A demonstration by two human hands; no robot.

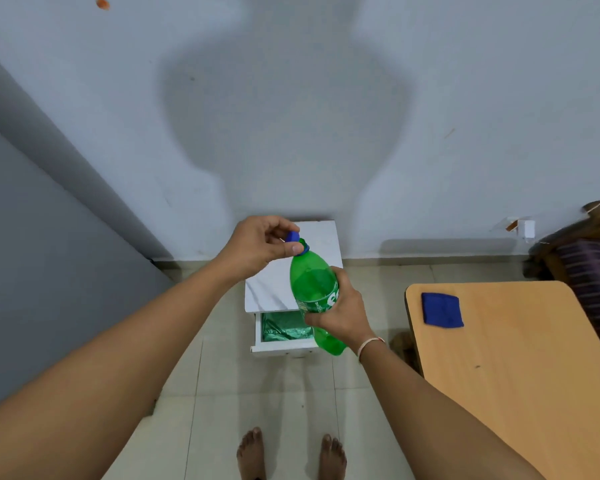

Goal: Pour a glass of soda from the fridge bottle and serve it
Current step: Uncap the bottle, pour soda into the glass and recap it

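Head view. The green soda bottle (314, 292) sits at frame centre, tilted with its neck toward the upper left, held in the air above a small white cabinet (291, 271) whose open drawer shows crumpled green foil. The right hand (343, 311) is wrapped closed around the bottle's labelled midsection. The left hand (260, 244) pinches the blue cap (292, 236) between thumb and fingertips; the cap looks lifted just off the mouth, though whether it is fully free of the thread cannot be told.

Handling, as judged: thin plastic wall, likely to dent under a hard squeeze; probably slick if chilled. The bottle appears mostly full, so fairly heavy. The mid-body grip suits it; support low on the body would steady a pour.

Not visible: any glass, the fridge. The liquid level is hard to read. At right, a wooden table (520, 368) carries a blue cloth (441, 310); its far side is cut off.
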